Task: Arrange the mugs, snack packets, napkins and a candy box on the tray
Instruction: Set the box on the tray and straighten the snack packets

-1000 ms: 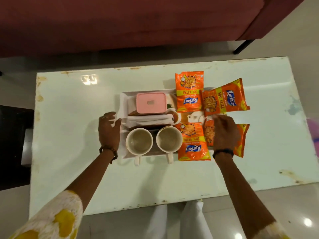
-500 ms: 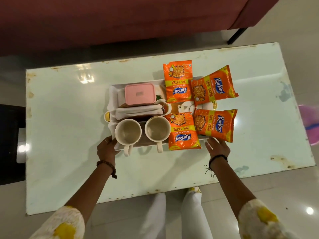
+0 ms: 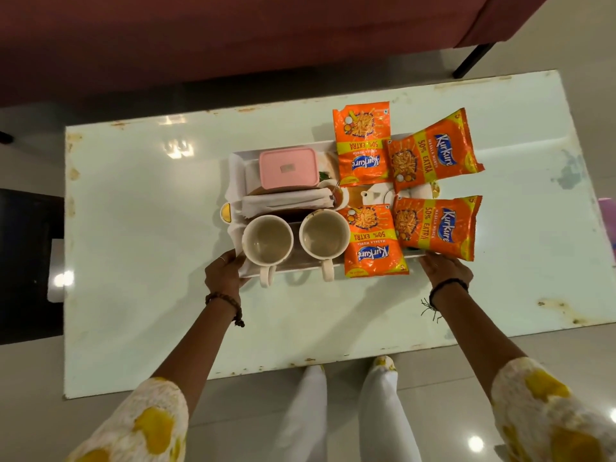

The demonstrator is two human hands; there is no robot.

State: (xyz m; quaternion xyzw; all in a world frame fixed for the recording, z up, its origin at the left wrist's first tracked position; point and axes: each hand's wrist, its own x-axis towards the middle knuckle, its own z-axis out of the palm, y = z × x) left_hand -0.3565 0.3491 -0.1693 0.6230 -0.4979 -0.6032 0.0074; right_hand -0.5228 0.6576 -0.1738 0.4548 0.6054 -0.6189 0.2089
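A white tray (image 3: 301,265) lies on the table. On it stand two empty cream mugs, one on the left (image 3: 267,240) and one on the right (image 3: 324,235), their handles pointing toward me. Behind them lie folded white napkins (image 3: 286,203) and a pink candy box (image 3: 288,168). Several orange snack packets cover the tray's right half, two at the back (image 3: 362,141) (image 3: 433,151) and two in front (image 3: 373,241) (image 3: 436,225). My left hand (image 3: 225,270) grips the tray's near left corner. My right hand (image 3: 445,266) holds the near right corner, fingers hidden under a packet.
The pale table (image 3: 150,261) has chipped, rust-stained edges. A maroon sofa (image 3: 233,38) runs along its far side, one black leg (image 3: 470,63) at the right. A dark piece of furniture (image 3: 26,261) stands on the left. My legs in white trousers (image 3: 346,411) are at the near edge.
My left hand slid from the tray's left side to its near left corner. My right hand came off the front right packet and took the near right corner.
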